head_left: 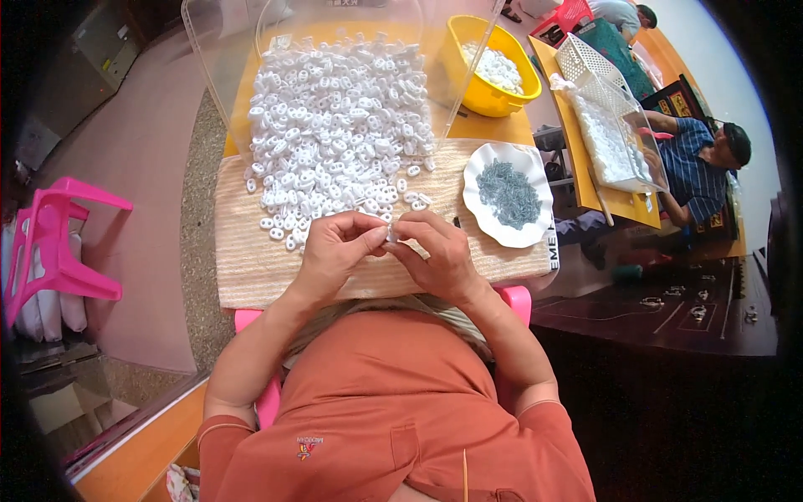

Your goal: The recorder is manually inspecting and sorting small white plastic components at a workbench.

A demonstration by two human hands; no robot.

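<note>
Both my hands meet over the near part of a striped cloth (251,268). My left hand (333,253) is closed, thumb and forefinger pinched at a small white plastic piece (391,233). From the other side my right hand (443,258) grips the same piece with its fingertips; most of it is hidden by them. Just beyond lies a big heap of white oval plastic pieces with two holes (335,125), spilling from a clear plastic bin (209,63) onto the cloth. To the right of my right hand stands a white scalloped plate (477,219) with many thin grey pins (508,194).
A yellow tub (493,105) with white pieces stands at the far right of my table. Beyond it, a person in a striped shirt (698,163) sits at another table with a clear bin (640,180). A pink stool (54,243) is on the floor at left.
</note>
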